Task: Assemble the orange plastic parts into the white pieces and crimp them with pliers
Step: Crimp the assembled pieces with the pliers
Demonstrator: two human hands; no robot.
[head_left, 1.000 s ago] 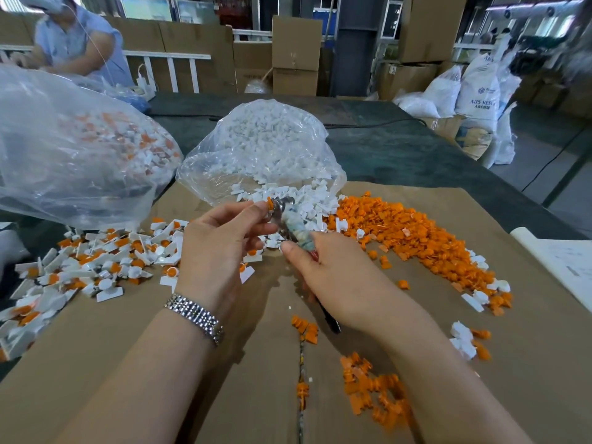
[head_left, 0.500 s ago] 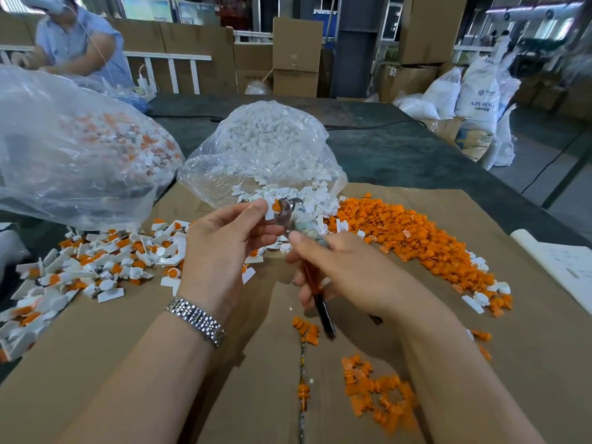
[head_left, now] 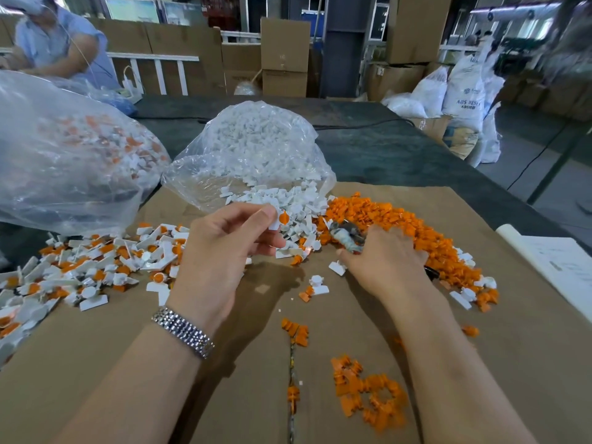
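My left hand (head_left: pixel 221 251) pinches one white piece with an orange insert (head_left: pixel 279 219) between thumb and forefinger, above the cardboard sheet (head_left: pixel 128 341). My right hand (head_left: pixel 387 261) lies palm down at the edge of the orange parts pile (head_left: pixel 400 225), closed around the pliers (head_left: pixel 347 237), whose taped head sticks out to the left; the handles are mostly hidden under the hand. Loose white pieces (head_left: pixel 288 203) spill from an open clear bag (head_left: pixel 253 149). Assembled white-and-orange pieces (head_left: pixel 96 267) lie heaped at the left.
A large clear bag of assembled pieces (head_left: pixel 67 155) sits at the left. Small clusters of orange parts (head_left: pixel 368 398) lie near me. White paper (head_left: pixel 563 270) rests at the right edge. Another person (head_left: pixel 54 49) works at the far left; cardboard boxes (head_left: pixel 285 56) and sacks (head_left: pixel 464 91) stand behind.
My right hand has carried the pliers away from the left hand, down and right onto the orange pile. My left hand keeps the crimped piece, now free of the jaws.
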